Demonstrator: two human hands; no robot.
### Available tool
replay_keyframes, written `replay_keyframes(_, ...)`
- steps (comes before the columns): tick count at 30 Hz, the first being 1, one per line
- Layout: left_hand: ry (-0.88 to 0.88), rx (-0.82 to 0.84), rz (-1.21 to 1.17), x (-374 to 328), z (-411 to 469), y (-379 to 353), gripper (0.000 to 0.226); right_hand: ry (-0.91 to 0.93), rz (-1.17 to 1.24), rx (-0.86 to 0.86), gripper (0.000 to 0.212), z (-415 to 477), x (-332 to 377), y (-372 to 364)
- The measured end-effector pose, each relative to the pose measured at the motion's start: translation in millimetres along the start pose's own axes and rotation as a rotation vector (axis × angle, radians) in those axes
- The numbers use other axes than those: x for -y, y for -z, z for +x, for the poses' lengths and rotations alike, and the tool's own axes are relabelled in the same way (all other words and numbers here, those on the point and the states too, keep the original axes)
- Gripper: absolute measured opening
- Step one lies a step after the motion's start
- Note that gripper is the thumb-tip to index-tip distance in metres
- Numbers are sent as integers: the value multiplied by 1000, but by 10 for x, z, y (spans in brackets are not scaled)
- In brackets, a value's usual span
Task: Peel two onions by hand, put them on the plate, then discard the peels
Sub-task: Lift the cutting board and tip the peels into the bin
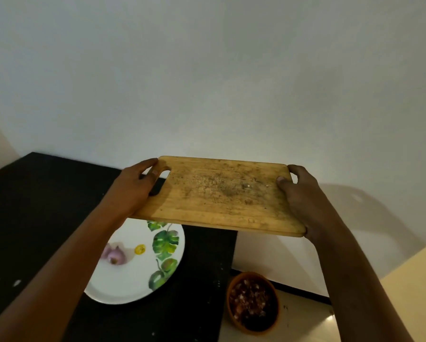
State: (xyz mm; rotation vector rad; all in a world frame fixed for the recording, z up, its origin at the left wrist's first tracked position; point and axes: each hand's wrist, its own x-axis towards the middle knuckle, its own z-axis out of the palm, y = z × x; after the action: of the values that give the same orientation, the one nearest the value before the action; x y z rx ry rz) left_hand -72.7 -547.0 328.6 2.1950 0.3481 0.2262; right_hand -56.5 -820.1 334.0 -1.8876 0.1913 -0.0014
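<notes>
Head view: you've got the wooden cutting board up in the air over the edge of the black counter. Its long axis runs from 9 o'clock to 3 o'clock, and the 3 o'clock end sits lower in the frame. The handle slot is at the 9 o'clock end. Your left hand grips that end, fingers curled around the edge and thumb at the slot. Your right hand clamps the opposite end, thumb pressed on top and fingers wrapped underneath, out of sight. The board's top is stained and scored, with a few pale flecks near the middle.

Below, at 7 o'clock, the white leaf-print plate lies on the counter with the peeled purple onions on it. They're blurred, so you can't tell how many there are. The board hides the plate's far rim and your left forearm covers its 9 o'clock side. At 5 o'clock, down on the pale floor, a terracotta bowl holds reddish peels. Its lower part is dark and hard to make out.
</notes>
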Motion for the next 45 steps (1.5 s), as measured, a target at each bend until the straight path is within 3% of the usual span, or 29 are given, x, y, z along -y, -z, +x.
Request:
replay_keyframes(13, -109, 32, 35, 474, 378, 1092, 42, -3, 48, -129, 38, -456, 399, -1079)
replay_keyframes(29, -36, -16, -6, 954, 216, 1616, 40, 68, -50, -28, 39, -590, 686, -1566)
replay_keyframes(37, -38, 4, -12, 1371, 793, 1965, 41, 30, -36, -38, 38, -388, 840, -2286)
replay_keyframes(45, -115, 47, 69, 1985, 1665, 2458, 44, 9, -4, -165, 37, -182, 983, -3314)
